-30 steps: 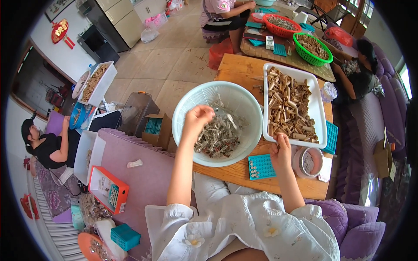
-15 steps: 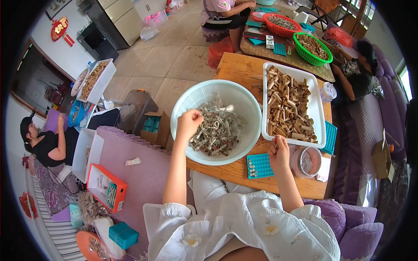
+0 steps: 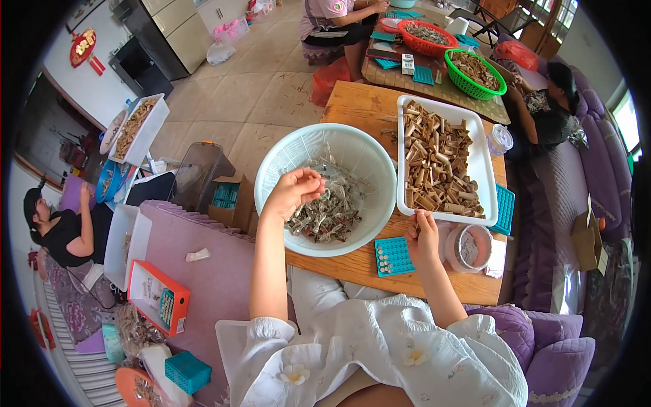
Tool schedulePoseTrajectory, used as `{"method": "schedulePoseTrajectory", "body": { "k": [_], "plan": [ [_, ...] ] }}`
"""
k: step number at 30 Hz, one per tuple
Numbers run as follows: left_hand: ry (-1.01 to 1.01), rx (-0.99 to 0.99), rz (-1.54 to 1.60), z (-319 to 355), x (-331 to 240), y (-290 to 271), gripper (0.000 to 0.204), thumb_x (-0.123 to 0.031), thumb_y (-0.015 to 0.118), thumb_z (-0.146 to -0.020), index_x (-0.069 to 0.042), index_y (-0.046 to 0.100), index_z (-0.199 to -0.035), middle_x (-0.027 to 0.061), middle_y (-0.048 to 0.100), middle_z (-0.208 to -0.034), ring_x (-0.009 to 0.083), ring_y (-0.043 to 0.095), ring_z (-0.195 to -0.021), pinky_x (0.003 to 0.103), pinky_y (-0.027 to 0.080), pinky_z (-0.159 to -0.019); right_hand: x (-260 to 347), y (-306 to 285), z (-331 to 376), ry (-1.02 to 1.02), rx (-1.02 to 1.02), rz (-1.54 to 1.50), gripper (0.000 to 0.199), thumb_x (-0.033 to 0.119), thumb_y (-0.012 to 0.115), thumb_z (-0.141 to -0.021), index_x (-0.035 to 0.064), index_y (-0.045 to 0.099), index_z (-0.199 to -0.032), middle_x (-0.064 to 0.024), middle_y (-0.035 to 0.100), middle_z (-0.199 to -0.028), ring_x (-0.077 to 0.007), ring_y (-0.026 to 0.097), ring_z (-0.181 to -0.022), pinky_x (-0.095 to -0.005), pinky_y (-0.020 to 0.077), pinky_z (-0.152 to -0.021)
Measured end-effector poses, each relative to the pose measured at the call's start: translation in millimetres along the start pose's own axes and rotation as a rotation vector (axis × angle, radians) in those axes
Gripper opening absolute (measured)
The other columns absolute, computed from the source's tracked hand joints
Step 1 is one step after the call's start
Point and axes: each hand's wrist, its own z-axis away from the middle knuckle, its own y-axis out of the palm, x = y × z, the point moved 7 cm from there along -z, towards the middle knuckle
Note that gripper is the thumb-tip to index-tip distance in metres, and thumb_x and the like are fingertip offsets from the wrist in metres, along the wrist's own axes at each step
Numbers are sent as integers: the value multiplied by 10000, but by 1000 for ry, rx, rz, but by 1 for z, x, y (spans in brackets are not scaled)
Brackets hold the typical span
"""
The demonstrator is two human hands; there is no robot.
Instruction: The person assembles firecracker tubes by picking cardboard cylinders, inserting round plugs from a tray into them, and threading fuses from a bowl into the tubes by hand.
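A pale mint basin with a perforated wall sits on the wooden table, holding a heap of grey, dry, stringy scraps. Over the heap's left side hovers my left hand, fingertips pinched together; whatever is between them is too small to name. My right hand is closed near the front edge of a white tray of short brown curled pieces. A small dark thing shows at its fingertips, its kind unclear. Just left of that hand lies a teal rack with several small pale round pieces in its holes.
Right of my right hand stands a clear tub of greyish stuff. A lidded jar and another teal rack flank the tray. Co-workers sit at left, far side and right. An orange-red box rests on the purple seat.
The whole view has shifted slightly, so things sit further left. My left hand has turned and risen a little off the heap, fingers still pinched. The right hand stays by the tray's edge.
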Motion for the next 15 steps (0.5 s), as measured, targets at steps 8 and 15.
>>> {"method": "schedulePoseTrajectory", "body": {
  "k": [8,15],
  "plan": [
    [118,-231,-634,-4,-4,-15,107,-64,619,-719,-1,575,-793,66,612,-713,139,588,-650,246,470,-589,-6,-1,8,8,-9,41,59,157,467,-863,121,468,-816,12,496,-723,-68,341,-474,-204,283,-425],
    [69,-71,-191,-2,0,-11,120,-62,603,-753,2,552,-841,57,595,-752,108,577,-685,195,475,-607,-3,-8,16,-23,-6,74,57,149,462,-862,116,468,-816,16,493,-724,-66,351,-474,-196,288,-426]
  ]
}}
